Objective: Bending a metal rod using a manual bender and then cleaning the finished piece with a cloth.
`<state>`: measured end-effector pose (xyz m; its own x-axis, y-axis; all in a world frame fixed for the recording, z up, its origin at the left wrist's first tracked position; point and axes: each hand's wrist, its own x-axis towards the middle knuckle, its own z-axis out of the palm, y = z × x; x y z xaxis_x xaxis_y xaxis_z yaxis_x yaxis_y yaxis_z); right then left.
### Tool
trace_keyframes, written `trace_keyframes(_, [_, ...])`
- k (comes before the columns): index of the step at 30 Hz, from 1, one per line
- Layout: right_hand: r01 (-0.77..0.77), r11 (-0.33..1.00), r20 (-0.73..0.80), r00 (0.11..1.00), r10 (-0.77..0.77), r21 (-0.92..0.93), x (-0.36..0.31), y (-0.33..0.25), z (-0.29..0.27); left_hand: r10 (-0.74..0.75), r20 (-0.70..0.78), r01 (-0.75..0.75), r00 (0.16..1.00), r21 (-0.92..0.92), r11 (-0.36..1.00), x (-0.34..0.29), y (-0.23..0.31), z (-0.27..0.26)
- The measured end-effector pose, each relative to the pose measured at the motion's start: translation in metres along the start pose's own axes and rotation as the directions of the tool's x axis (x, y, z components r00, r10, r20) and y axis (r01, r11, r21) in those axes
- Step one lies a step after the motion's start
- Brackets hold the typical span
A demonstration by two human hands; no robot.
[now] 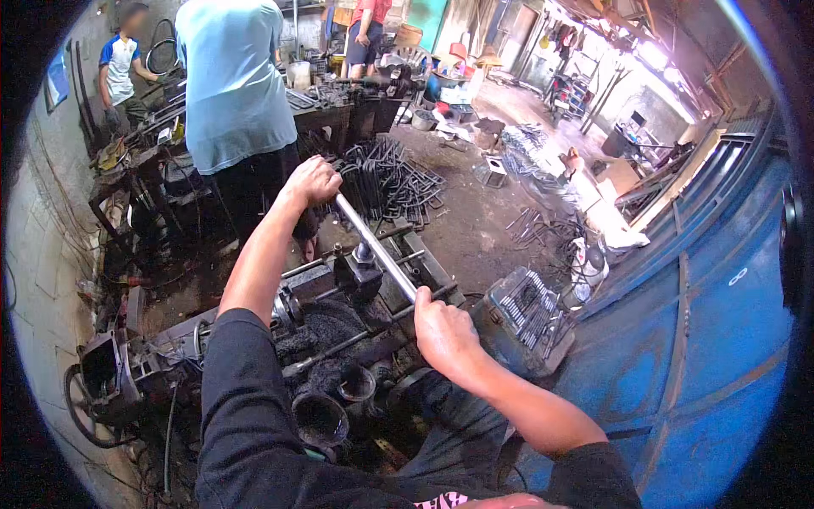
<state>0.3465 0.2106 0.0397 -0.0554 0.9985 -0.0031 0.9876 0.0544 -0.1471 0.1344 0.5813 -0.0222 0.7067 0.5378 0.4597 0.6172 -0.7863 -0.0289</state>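
A long, shiny metal bar handle (377, 248) slants across a greasy machine (331, 293) in front of me. My left hand (314, 181) is wrapped round its far end. Around the near right end, my right hand (444, 327) is closed. Under the bar's middle, an upright bolt (364, 252) stands on a dark clamp block (359, 276). Dark metal shavings (326, 327) lie heaped on the machine beside the block. Below them sit two round cups, one of them a blackened can (320, 419).
Bent metal rods (390, 178) lie piled beyond the machine. A container of short rods (530, 318) stands at my right, near a blue metal wall (644, 365). A person in a light blue shirt (233, 85) stands at a cluttered bench; other people are farther back.
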Motion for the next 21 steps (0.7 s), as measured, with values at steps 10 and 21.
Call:
trace_keyframes(10, [0.128, 0.958, -0.072, 0.986, -0.151, -0.258, 0.026, 0.047, 0.005, 0.078, 0.019, -0.079, 0.997, 0.347, 0.935, -0.04, 0.011, -0.035])
trace_keyframes(21, [0.008, 0.991, -0.411, 0.91, -0.063, -0.136, 0.169, 0.111, 0.025, -0.851, -0.077, 0.837, 0.519, 0.245, 0.489, -0.141, 0.155, -0.127])
